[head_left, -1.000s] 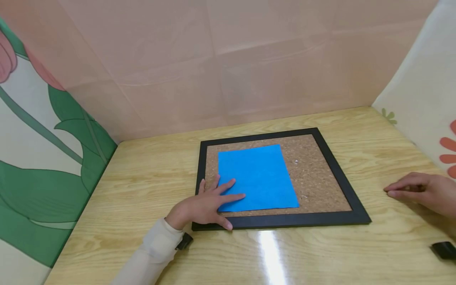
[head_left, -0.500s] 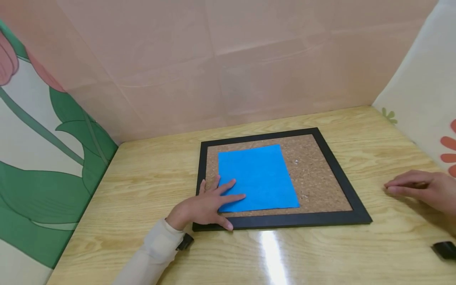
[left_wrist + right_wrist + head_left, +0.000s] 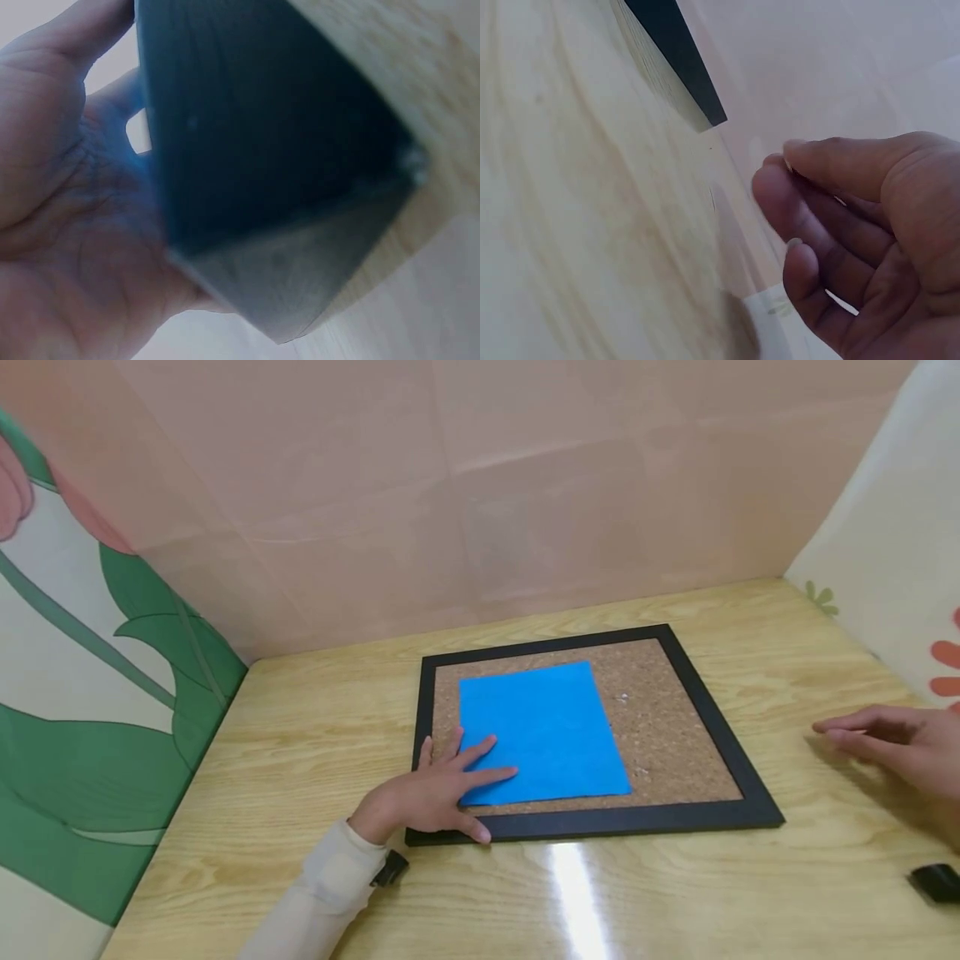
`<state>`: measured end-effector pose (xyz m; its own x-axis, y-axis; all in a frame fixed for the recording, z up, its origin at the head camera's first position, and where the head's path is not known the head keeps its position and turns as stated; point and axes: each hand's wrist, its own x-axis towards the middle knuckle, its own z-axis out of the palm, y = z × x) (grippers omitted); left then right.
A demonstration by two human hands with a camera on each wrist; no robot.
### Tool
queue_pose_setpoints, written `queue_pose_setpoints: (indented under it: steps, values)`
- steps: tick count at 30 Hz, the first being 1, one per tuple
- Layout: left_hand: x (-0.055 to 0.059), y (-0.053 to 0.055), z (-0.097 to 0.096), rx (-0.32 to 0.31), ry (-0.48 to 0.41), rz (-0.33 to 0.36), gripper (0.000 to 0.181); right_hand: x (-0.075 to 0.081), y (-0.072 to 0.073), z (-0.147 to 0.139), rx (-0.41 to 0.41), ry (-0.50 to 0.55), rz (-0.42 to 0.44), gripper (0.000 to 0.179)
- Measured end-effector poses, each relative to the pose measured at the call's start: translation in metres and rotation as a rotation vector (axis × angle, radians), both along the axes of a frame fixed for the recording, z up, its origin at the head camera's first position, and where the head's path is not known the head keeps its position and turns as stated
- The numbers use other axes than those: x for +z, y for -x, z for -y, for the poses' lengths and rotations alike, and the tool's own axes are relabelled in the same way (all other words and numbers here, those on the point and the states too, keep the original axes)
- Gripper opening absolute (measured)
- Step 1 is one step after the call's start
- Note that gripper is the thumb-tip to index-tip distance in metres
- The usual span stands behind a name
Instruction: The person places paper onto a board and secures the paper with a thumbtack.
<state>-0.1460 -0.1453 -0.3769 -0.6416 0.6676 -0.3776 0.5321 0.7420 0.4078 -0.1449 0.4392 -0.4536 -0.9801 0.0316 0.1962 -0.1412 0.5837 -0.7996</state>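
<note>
My left hand (image 3: 435, 793) lies with fingers spread on the lower left of a blue sheet (image 3: 543, 735), thumb over the black frame (image 3: 600, 822) of a cork board (image 3: 675, 735). In the left wrist view the frame's dark corner (image 3: 277, 127) hides much of my palm (image 3: 82, 262). My right hand (image 3: 900, 747) is just above the table, right of the board. In the right wrist view the thumb of that hand (image 3: 862, 225) meets the bent index finger, and the other fingers curl loosely. I cannot tell whether something tiny sits between the tips.
Two small shiny bits (image 3: 622, 698) lie on the bare cork right of the sheet. The wooden table (image 3: 322, 718) spreads around the board. A pink backdrop (image 3: 465, 510) stands behind, with printed side panels. A black object (image 3: 936, 882) shows at the right edge.
My right hand has shifted slightly up and right, its fingertips rising a little from the table. My left hand, the blue sheet and the board have stayed in place.
</note>
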Motion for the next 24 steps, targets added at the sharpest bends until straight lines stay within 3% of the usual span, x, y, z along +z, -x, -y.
queue_pose_setpoints:
  steps: [5, 24]
  values:
    - [0.0027, -0.0003, 0.0003, 0.000, -0.004, 0.002, 0.082, -0.0007, 0.0034, 0.0019, 0.044, 0.062, -0.051, 0.014]
    - [0.0012, 0.0003, -0.0001, -0.005, -0.008, 0.001, 0.082, -0.0053, 0.0023, 0.0034, 0.120, -0.008, -0.146, 0.039]
